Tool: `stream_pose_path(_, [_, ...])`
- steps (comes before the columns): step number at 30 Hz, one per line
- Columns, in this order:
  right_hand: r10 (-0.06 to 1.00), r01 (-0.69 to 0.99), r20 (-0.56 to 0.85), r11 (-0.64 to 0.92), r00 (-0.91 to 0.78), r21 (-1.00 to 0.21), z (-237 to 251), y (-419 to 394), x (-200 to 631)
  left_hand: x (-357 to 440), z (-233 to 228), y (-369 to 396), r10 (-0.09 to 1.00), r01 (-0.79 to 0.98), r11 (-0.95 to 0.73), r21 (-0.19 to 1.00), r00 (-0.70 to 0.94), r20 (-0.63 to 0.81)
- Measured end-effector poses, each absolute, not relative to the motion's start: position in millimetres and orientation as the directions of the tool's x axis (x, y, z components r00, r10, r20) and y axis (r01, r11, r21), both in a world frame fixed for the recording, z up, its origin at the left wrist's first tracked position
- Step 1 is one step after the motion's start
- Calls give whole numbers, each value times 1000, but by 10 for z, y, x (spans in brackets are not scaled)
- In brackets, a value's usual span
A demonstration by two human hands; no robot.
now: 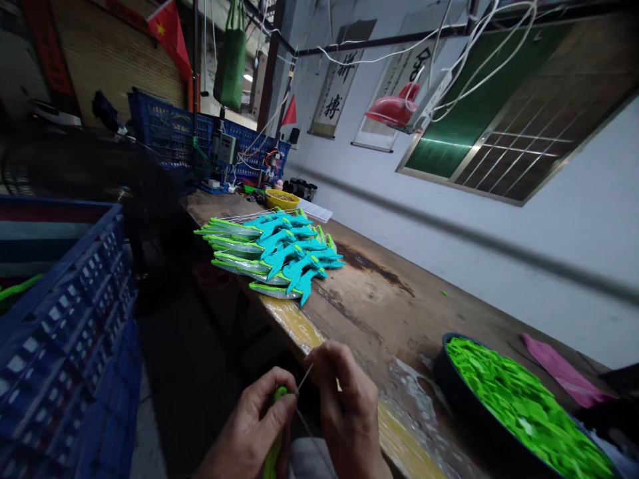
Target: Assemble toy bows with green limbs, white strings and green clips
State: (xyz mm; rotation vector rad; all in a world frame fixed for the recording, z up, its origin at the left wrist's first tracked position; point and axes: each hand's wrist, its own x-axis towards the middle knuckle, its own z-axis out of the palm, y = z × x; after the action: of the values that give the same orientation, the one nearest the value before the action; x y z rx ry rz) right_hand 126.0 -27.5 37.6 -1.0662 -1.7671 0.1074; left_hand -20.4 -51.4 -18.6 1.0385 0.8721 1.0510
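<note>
At the bottom of the view, just off the near edge of the table (399,313), the left hand (252,426) is closing its grip around a slim bright green plastic piece (273,452), with thumb and fingers wrapped tight on its upper end. The right hand (347,406) is sitting just beside it, its fingertips pinched together on a thin metal wire (304,379) that is running down toward the tip of the green piece; the two hands are almost touching. The table is showing a worn, stained wooden top with a yellow strip along its near edge. Farther along it, a stack of finished pieces (272,256) is lying fanned out, flat teal shapes joined to pale green blades. To the right, a dark round basin (449,392) is holding a heap of small flat bright green plastic parts (519,406), and a pink cloth (559,369) is lying just behind it. A blue plastic crate (64,332) with a lattice wall is standing at the left. At the far end of the table a yellow bowl (282,198) is resting near more blue crates (170,133).
</note>
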Motion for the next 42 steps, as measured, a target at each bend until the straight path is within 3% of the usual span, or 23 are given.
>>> stream_pose_path(5, [732,489,659,645,-173,-588,111,-472,1318,-199,-131,-497,958,-273,166,948,271,-90])
stream_pose_path(8, [781,352,591,621,-202,-700,65,-534,1329,-210,-105,-504,967,-262,139,955,245,-74])
stream_pose_path(10, [860,254,489,510,-143,-822,83,-546,1311,-216,-85,-508,962,-281,165,945,259,-90])
stream_pose_path(13, [980,-54,188,185,-67,-981,119,-539,1262,-225,-69,-510,933,-332,236,913,340,-117])
stream_pose_path(16, [985,-307,-65,-112,-160,-945,128,-520,1219,-241,-74,-499,912,-387,268,882,398,-103])
stream_pose_path(20, [964,-414,-111,-205,-240,-887,98,-483,1196,-267,-117,-455,891,-434,309,846,444,-98])
stream_pose_path(23, [980,-356,-42,-110,-194,-928,63,-463,1202,-276,-185,-427,887,-449,333,829,448,-113])
stream_pose_path(26, [978,-143,159,140,-135,-980,49,-472,1227,-264,-254,-436,875,-446,372,814,461,-148])
stream_pose_path(29, [908,138,382,406,-170,-903,64,-511,1258,-244,-282,-463,887,-446,385,808,422,-190])
stream_pose_path(32, [843,281,493,536,-214,-796,85,-557,1267,-244,-277,-457,882,-463,391,795,435,-180])
stream_pose_path(39, [763,439,611,632,-210,-639,98,-637,1217,-259,-227,-430,870,-490,430,758,450,-202])
stream_pose_path(42, [876,372,450,482,-175,-793,113,-672,1220,-233,-186,-480,904,-409,361,838,375,-207])
